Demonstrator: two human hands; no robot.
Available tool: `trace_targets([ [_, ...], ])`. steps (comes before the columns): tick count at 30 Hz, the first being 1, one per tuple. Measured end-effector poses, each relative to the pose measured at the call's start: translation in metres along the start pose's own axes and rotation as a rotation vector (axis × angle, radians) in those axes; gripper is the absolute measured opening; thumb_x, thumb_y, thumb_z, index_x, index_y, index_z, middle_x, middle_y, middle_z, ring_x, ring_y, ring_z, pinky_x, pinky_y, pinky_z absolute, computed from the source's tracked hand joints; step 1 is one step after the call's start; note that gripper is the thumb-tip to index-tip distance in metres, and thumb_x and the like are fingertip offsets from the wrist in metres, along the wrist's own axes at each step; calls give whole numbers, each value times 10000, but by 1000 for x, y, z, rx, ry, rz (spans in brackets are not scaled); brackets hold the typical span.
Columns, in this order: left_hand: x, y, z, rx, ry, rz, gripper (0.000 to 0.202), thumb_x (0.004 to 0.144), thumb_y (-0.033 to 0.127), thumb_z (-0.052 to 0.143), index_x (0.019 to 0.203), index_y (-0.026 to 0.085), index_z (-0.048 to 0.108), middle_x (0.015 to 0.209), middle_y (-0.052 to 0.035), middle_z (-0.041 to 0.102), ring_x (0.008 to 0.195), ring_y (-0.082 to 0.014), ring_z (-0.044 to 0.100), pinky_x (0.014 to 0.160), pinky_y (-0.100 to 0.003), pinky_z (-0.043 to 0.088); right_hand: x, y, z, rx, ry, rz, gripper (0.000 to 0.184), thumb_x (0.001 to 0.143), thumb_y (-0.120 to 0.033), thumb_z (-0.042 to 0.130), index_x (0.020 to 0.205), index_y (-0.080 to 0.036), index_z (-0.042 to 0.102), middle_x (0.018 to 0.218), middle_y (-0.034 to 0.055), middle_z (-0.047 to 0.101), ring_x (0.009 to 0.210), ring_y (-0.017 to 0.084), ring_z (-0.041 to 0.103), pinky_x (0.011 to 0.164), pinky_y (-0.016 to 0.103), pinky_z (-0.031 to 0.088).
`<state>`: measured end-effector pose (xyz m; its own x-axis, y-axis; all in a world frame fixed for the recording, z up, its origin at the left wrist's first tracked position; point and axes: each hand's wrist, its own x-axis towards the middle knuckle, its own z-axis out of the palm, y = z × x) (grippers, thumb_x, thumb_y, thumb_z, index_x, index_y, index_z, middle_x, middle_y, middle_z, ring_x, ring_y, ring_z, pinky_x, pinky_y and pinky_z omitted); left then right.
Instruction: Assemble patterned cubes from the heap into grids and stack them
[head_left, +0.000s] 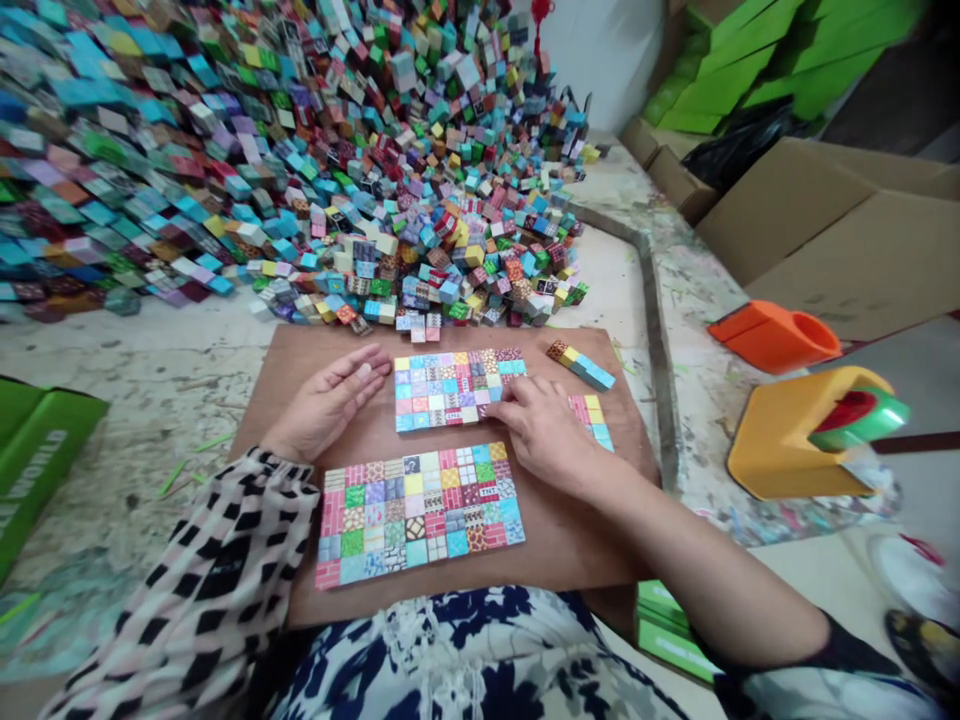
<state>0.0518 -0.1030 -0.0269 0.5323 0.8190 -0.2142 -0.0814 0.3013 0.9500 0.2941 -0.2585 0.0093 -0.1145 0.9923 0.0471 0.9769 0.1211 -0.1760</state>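
Note:
A rectangular layer of small patterned cubes (450, 390) lies on the brown board (570, 540), between my two hands. My left hand (326, 400) is held beside its left end, fingers stretched out, holding nothing. Over its right end is my right hand (544, 430), thumb and fingers bent down onto the cubes at the lower right corner. The hand hides part of that end, and a few more cubes (594, 412) show past it. Closer to my body is a larger rectangle of patterned cubes (420, 515). A short row of cubes (580, 365) sits at the upper right.
Behind the board rises a big heap of loose cubes (360, 170). An orange holder (776, 335) and a yellow tape dispenser (787, 435) stand at the right, near a cardboard box (832, 220). At the left is a green box (45, 450). A raised strip (660, 370) edges the table.

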Motion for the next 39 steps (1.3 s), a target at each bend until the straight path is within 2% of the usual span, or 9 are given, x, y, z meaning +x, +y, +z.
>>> trace_targets([
  [8, 1, -1, -2, -44, -12, -3, 378, 865, 276, 674, 1232, 201, 624, 1297, -94, 644, 1293, -218, 531, 1170, -399, 336, 7, -10, -3, 56, -7, -36, 327, 908, -108, 444, 1085, -213, 698, 1040, 105, 582, 936, 243, 466, 754, 347, 284],
  [12, 1, -1, -2, -60, -5, -10, 377, 852, 278, 690, 1218, 209, 634, 1262, -89, 663, 1278, -217, 543, 1166, -396, 340, 9, -14, 0, 18, -48, -53, 314, 886, -90, 469, 1062, -207, 700, 1006, 101, 594, 954, 254, 466, 764, 356, 284],
  [17, 1, -3, -4, -46, -9, -3, 373, 858, 296, 682, 1219, 214, 636, 1274, -94, 654, 1279, -220, 542, 1164, -407, 337, 11, -17, -1, -21, -34, -69, 308, 877, -80, 468, 1028, -209, 703, 997, 103, 592, 934, 252, 462, 761, 360, 281],
  [29, -1, -3, -1, -142, 11, -32, 319, 857, 207, 678, 1174, 190, 659, 1204, -80, 687, 1221, -195, 585, 1153, -398, 356, 18, -25, 5, -40, -16, -129, 350, 895, -104, 475, 1133, -246, 689, 971, 92, 579, 897, 242, 457, 782, 368, 283],
  [35, 0, -5, -2, -127, -8, -11, 310, 868, 230, 668, 1178, 207, 661, 1213, -75, 683, 1241, -196, 570, 1165, -396, 334, 22, -29, 3, -46, -23, -135, 317, 887, -91, 472, 1041, -240, 706, 989, 94, 575, 909, 245, 472, 767, 369, 278],
  [39, 0, -5, -2, -139, -22, -13, 291, 882, 219, 652, 1173, 220, 667, 1185, -61, 698, 1235, -187, 574, 1166, -385, 330, 25, -34, 7, -47, -19, -170, 335, 895, -95, 469, 1082, -260, 693, 983, 89, 571, 918, 247, 470, 751, 368, 273],
])
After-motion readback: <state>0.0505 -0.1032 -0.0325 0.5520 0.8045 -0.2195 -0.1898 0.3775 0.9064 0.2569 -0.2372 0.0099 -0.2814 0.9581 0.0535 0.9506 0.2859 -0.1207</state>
